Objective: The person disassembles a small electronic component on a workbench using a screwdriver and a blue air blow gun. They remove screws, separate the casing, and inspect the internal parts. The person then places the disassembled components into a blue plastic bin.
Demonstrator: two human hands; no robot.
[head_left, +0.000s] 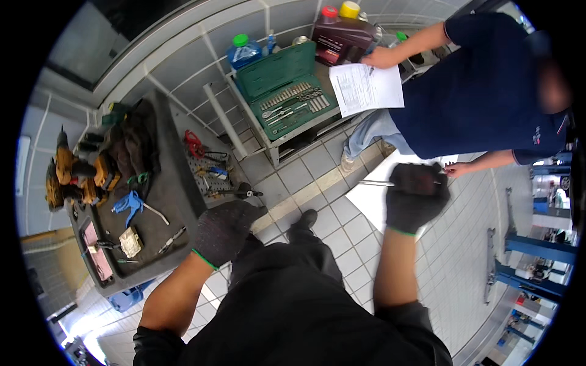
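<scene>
My right hand (417, 196), in a dark glove with a green cuff edge, is closed in a fist. A thin shiny metal tool (375, 182) sticks out of it to the left; its exact kind is hidden by the fingers. My left hand (224, 233), gloved the same way, is low beside the tool cart (189, 183). Its fingers are blurred and turned away, so their grip does not show. Just beyond that hand is a black tool with a round head (245, 189); whether I hold it I cannot make out.
On the cart lie yellow-black power drills (64, 160), a blue air gun (129, 205) and dark cloths (125, 146). An open green socket set (287, 100) rests on a metal stand. At right, a person in navy (482, 97) holds printed paper (366, 88) and a pen.
</scene>
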